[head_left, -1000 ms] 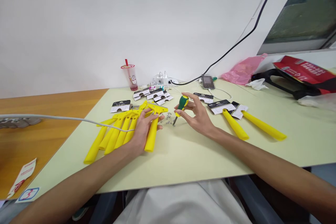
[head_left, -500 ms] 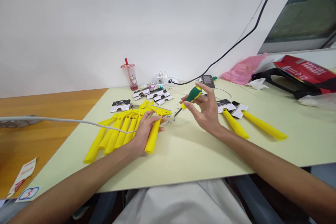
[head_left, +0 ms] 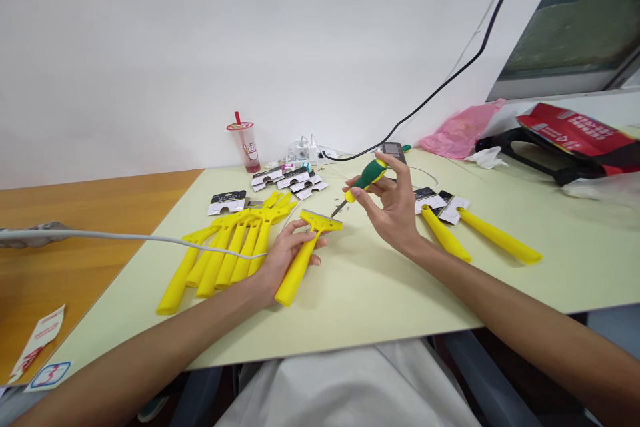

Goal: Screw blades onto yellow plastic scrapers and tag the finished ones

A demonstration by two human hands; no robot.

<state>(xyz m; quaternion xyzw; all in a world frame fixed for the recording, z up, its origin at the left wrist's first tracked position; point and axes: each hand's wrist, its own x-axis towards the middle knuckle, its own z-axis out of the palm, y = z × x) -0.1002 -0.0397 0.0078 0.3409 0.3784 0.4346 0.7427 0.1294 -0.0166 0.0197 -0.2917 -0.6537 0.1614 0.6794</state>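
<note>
- the left hand (head_left: 281, 259) grasps a yellow scraper (head_left: 296, 269) by its neck, thumb on top and fingers beneath; its wide head points far and its handle slants toward the near edge of the table (head_left: 380, 313).
- the right hand (head_left: 393, 217) grips a green and yellow screwdriver (head_left: 371, 175) between thumb and fingers, shaft slanting down to the left.
- the screwdriver's tip is at the metal strip on the scraper's head; whether it touches, or sits in a screw, is too small to tell.
- good work here calls for a square tip: the shaft leans quite a lot, so raising the grip would likely help against slipping.
- bracing the head flat on the table should stop it from twisting; the left fingertips are best clear of the tip.
- small metal bits (head_left: 338, 201) lie just beyond the head, easily knocked about.
- the pile of yellow scrapers (head_left: 220, 260) just left leaves that elbow little room.
</note>
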